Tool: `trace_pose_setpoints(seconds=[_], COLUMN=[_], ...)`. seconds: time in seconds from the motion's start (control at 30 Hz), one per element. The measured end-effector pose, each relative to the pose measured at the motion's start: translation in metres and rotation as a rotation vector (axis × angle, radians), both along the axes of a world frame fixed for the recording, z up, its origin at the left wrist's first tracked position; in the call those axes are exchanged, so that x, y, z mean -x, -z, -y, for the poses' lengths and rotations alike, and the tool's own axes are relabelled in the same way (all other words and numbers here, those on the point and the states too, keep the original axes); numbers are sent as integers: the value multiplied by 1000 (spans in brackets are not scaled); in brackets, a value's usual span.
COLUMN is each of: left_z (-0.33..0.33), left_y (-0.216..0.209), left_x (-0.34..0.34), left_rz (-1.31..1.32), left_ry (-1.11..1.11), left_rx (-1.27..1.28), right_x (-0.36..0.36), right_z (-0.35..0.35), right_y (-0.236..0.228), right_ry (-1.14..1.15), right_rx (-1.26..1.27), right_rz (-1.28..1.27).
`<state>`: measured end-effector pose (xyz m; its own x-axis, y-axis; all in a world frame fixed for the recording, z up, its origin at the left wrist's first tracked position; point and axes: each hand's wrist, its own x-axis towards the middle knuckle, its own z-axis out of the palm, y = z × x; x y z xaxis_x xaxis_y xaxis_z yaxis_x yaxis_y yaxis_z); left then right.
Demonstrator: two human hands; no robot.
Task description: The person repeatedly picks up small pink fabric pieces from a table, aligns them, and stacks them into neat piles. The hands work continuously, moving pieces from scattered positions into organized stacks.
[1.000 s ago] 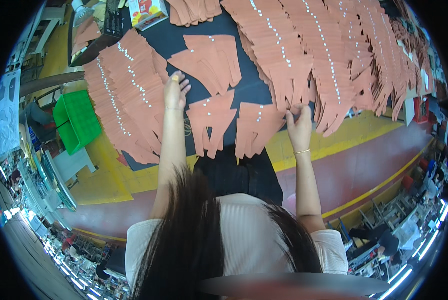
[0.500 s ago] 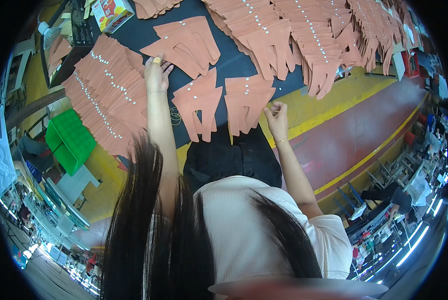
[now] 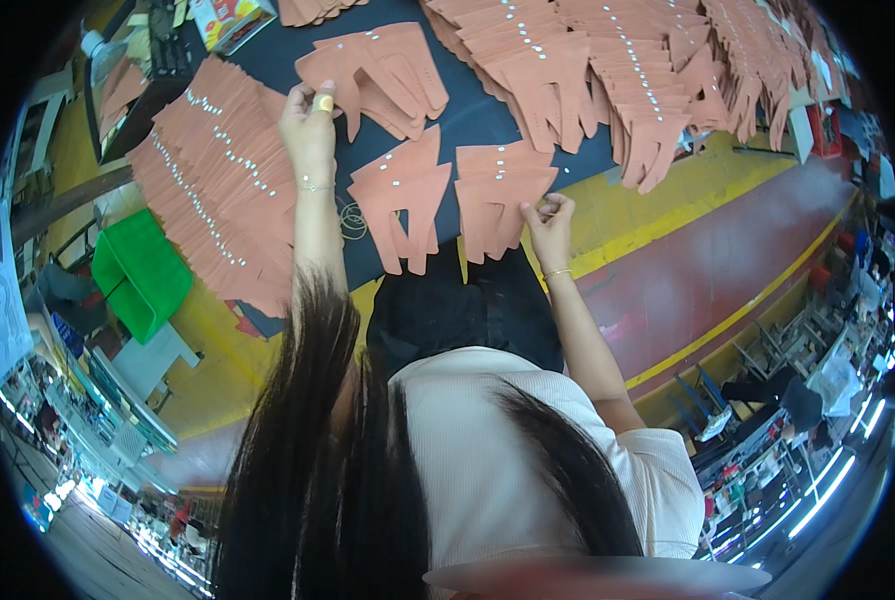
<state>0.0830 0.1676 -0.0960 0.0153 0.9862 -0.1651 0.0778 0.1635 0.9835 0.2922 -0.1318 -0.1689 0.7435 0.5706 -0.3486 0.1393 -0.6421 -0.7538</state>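
Pinkish-brown cut pieces, notched into legs and dotted with small white stickers, lie on a dark table. My left hand [image 3: 308,128], a yellow wrap on its thumb, is closed on the left edge of a top piece [image 3: 356,72] in a small overlapping group. Closer to me are two more small groups, a left one [image 3: 400,195] and a right one [image 3: 498,185]. At the lower right edge of the right one, my right hand [image 3: 550,228] has its thumb and finger pinched on a piece. How many layers the pinch takes is hidden.
Long fanned rows of like pieces spread at left [image 3: 213,180] and far right [image 3: 628,80]. Thin rings [image 3: 353,220] lie beside my left forearm. A colourful box [image 3: 230,22] and a dark tray [image 3: 128,110] sit far left; a green bin [image 3: 143,275] stands beyond the table.
The top piece in my left hand has turned, its legs now pointing more toward me. My left hand has shifted slightly, and my right hand has moved a little up along the piece's edge.
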Motion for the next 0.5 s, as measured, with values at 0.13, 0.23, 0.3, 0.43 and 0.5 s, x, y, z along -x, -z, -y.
trace_pose_setpoints(seconds=[0.13, 0.23, 0.3, 0.43, 0.5], left_z=[13, 24, 29, 42, 51], left_y=[-46, -69, -78, -87, -89], left_x=[11, 17, 25, 45, 53], left_rz=[-184, -218, -239, -238, -211], left_ry=[-2, 1, 34, 95, 117], left_rx=[-5, -17, -48, -82, -65], right_x=[2, 2, 1, -3, -4], right_z=[0, -1, -2, -6, -7], right_y=[0, -2, -4, -8, -10], right_ry=[-28, -54, -65, -75, -81], right_rx=[57, 84, 111, 131, 142], right_rz=[-23, -7, -2, -7, -15])
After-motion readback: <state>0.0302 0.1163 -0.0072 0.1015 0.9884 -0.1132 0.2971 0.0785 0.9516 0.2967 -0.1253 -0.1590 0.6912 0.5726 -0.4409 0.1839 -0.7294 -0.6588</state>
